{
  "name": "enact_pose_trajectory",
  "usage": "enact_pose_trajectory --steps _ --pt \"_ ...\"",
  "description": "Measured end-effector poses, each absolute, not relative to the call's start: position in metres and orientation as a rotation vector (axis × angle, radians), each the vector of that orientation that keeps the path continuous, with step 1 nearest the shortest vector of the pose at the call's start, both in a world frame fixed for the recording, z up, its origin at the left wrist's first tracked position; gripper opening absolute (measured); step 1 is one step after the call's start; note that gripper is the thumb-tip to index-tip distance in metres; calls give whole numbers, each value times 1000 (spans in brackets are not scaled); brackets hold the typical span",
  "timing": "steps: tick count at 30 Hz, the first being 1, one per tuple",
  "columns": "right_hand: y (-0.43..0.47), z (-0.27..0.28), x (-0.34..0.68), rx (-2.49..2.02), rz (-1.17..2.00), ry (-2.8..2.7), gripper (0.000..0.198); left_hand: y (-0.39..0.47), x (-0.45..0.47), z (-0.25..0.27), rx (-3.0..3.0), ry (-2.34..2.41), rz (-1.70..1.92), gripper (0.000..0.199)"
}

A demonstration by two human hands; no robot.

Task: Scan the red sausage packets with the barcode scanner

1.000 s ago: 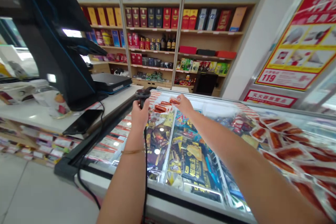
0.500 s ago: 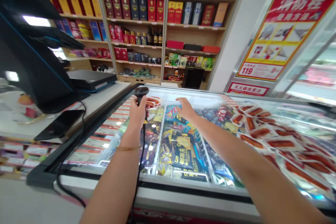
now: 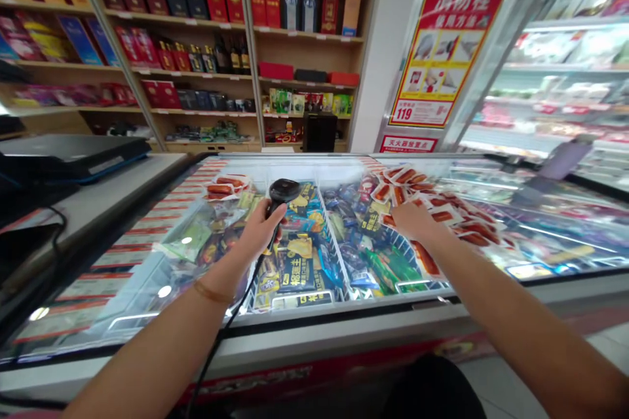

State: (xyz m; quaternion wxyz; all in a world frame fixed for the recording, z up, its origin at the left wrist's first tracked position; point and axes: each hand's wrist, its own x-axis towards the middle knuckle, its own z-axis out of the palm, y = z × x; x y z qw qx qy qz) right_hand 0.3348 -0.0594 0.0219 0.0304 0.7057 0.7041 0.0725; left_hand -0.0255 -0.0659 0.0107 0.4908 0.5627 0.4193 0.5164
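Our left hand (image 3: 260, 229) holds a black barcode scanner (image 3: 285, 190), fingers closed around it. Our right hand (image 3: 413, 219) is at the heap of sausage packets (image 3: 445, 216), reddish-brown in pale-edged clear wrapping, reaching close to the far edge of the chest freezer (image 3: 314, 338); whether its fingers grip one, we cannot tell.

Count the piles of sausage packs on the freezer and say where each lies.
2. A small pile lies left of the scanner; a large pile lies by the right hand, which may hide part of it.
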Motion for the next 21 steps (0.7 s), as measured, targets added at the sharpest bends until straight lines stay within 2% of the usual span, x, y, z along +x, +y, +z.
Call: enact_pose_trajectory --steps 3,9,12,14,17,21 --pt "-54 19 315 2153 247 2131 32 -65 -26 8 1387 1028 1237 53" --pt "-21 13 232 2081 255 2449 28 -66 -28 12 1372 1039 1270 54" --pt "-8 -1 206 2195 247 2562 30 -65 -29 10 1363 1050 1280 56" --pt "-3 -13 205 2327 274 2585 39 -63 -30 8 1380 1049 1265 56" --pt "3 -26 220 2446 125 2577 53 -63 -30 5 1416 1036 1228 55" --pt "8 -30 241 2342 -142 2637 44 -65 -28 4 1421 1018 1196 55"
